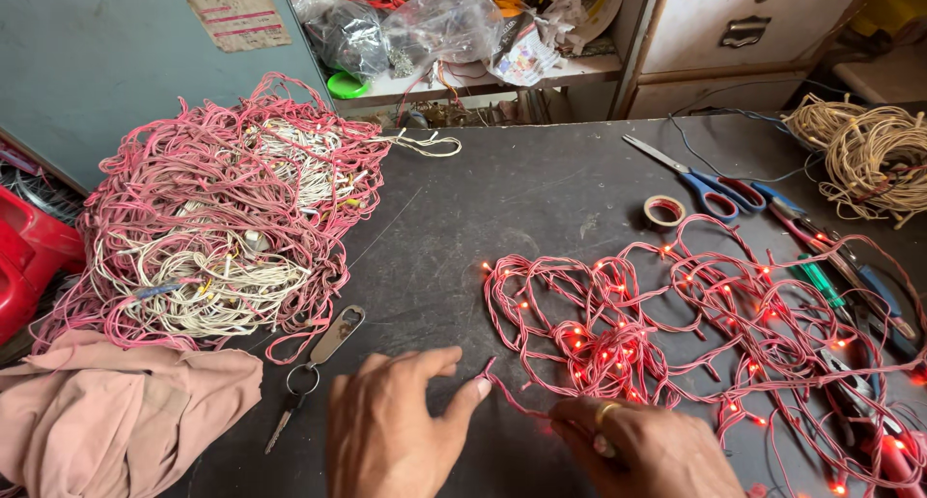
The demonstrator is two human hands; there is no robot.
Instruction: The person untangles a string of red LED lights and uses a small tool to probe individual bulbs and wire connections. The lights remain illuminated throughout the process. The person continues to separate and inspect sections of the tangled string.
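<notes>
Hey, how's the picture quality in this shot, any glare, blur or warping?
Head view: soft, even daylight, faint shadows under the left hand and right hand; lit string lights bloom red with slight glare; table edges bow from wide-angle distortion; the shelf clutter looks a little soft.

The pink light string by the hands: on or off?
On: small red bulbs glow all along the pink light string spread on the dark table.

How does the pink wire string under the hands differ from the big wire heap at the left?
The pink light string is lit, with red bulbs glowing; the left heap shows no glow. The string lies spread in loose loops; the heap is piled high and mixes in white wire. Both are tangled pink wire on the dark table.
</notes>
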